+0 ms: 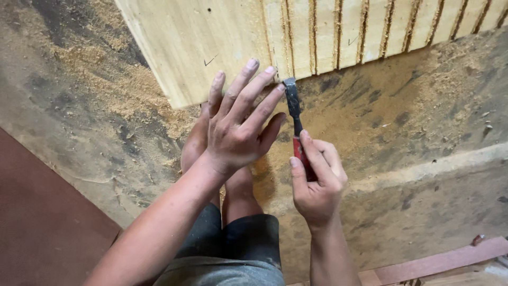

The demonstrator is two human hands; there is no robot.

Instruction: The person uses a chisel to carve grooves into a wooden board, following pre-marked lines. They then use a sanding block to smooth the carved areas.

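- Dark shorts (238, 249) and two bare knees fill the bottom of the view, with both forearms reaching forward above them.
- Right hand (316, 182) is clenched round the red handle of a chisel (295, 119) — forefinger stretched along the top of the handle, thumb on its left side.
- Chisel points up and away from the person; its dark metal blade tip touches the lower edge of a pale wooden board (211, 42), right where the board's row of cut grooves begins.
- Left hand (241, 124) is released and holds nothing — fingers spread, fingertips at the board's lower edge just left of the blade.
- Board lies tilted on the floor (402, 206), its right part sliced by parallel slots with rough, frayed edges; small pencil marks show on its plain part.
- Sawdust (106, 90) lies thick on the dirty floor around the board.
- Reddish sheet (42, 222) covers the lower left corner, and a reddish strip (439, 262) lies at the lower right.
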